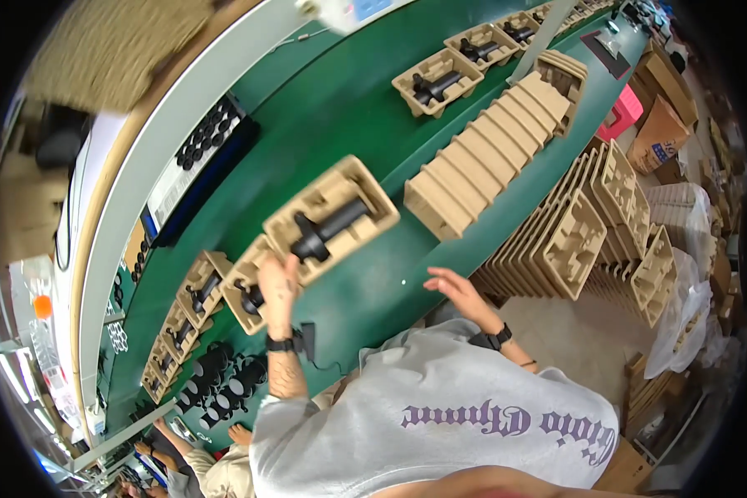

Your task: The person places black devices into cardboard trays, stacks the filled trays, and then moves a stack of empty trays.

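A brown moulded pulp tray (380, 202) lies in front of me with a black tube-shaped device (332, 231), wider at one end, in its hollow. My left hand (279, 289) is at the tray's near left corner, fingers bent round the rim where it meets a second pulp tray (237, 305); the fingertips are partly hidden. A black device (249, 296) sits in that second tray, partly covered by my hand. My right hand (458, 292) is in the air over the bench's near edge, fingers stretched and apart, holding nothing.
Nested pulp trays (485, 153) lie in a row on the green bench (373, 290). Filled trays (438, 81) line its far right; others (199, 290) continue left. Black parts (224, 382) cluster near a co-worker's sleeve (224, 477). Tall tray stacks (573, 245) stand right.
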Demonstrator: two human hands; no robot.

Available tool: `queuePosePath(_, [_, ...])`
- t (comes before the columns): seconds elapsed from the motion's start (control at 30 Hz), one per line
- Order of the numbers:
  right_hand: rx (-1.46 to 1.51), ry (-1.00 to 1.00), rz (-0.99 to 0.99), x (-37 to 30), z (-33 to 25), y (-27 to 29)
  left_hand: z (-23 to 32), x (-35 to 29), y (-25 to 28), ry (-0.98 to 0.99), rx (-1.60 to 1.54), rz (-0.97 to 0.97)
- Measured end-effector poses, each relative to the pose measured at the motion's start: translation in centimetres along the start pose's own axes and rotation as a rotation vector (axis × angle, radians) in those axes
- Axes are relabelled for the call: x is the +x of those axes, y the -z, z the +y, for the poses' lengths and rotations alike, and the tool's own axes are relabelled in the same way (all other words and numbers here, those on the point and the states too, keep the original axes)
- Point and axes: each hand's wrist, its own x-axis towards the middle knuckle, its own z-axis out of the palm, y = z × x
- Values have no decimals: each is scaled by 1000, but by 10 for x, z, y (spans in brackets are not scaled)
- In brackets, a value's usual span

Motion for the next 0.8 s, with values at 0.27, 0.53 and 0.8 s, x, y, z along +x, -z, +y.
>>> queuePosePath(0.27, [-69,-59,135,-19,-21,45,24,172,-142,-360,125,193])
queuePosePath(0.53, [-117,-29,261,-26,-33,61,64,221,-222,-53,-34,-272])
queuePosePath(0.8, [-248,15,177,-16,-67,55,113,197,-212,-61,49,-53])
